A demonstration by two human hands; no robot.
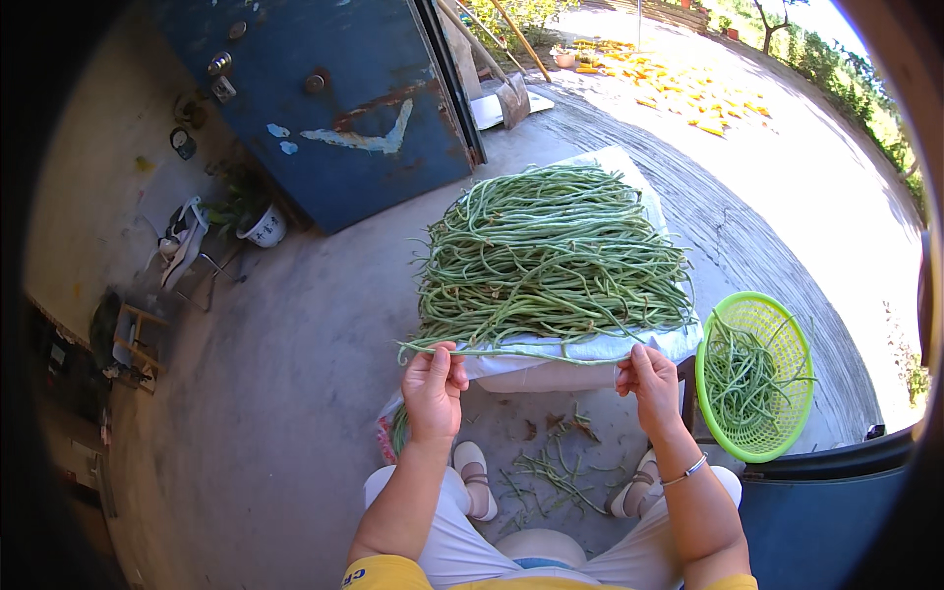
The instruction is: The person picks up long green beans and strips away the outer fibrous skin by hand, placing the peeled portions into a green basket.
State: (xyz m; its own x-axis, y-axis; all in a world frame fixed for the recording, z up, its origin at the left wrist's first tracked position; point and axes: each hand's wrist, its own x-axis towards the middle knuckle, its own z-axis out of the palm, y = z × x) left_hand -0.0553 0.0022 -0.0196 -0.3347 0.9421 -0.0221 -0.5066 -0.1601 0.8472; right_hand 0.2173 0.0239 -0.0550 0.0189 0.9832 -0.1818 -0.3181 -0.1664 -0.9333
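Note:
Between my two hands a long green yardlong bean is stretched nearly level, just in front of a big heap of yardlong beans. My left hand pinches it near one end, thumb against the fingers, and a curled bean tip sticks out beyond. With thumb and fingertips, my right hand grips the other end. The heap lies in rough rows on a white cloth spread over a low support. A green plastic basket at the right holds loose beans.
Bean scraps and dry leaves litter the concrete floor between my shoes. A bag with beans sits by my left knee. Beyond stand a blue metal door, a shovel and a potted plant. Orange-yellow produce is spread outside.

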